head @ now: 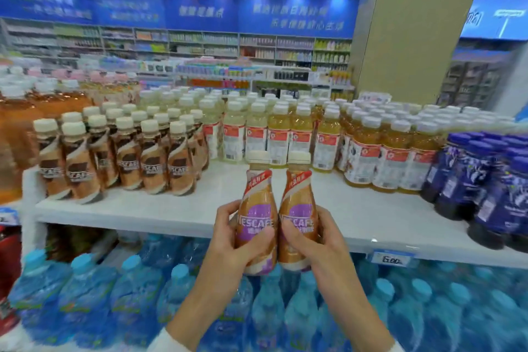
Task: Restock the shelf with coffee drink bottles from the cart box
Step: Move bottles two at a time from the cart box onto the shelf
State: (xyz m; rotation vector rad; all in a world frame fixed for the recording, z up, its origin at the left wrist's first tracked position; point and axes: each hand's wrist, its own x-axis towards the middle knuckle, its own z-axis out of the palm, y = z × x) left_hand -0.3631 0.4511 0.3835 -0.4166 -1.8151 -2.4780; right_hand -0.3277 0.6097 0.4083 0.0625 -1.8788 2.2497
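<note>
The left hand (228, 234) grips one coffee drink bottle (257, 208) and the right hand (311, 240) grips a second coffee drink bottle (298, 203). Both are upright and touching, just in front of the shelf (143, 208). The person should probably set them on its bare white part beside the brown coffee bottles (114, 157), labels forward, without knocking the yellow drink bottles (285, 134) behind.

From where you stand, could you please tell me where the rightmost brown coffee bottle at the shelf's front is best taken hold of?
Take the brown coffee bottle round its wide labelled body, coming from the front right. It stands upright, other bottles crowd its left and back, and the white shelf is bare on that side. The cap offers a smaller hold.
</note>
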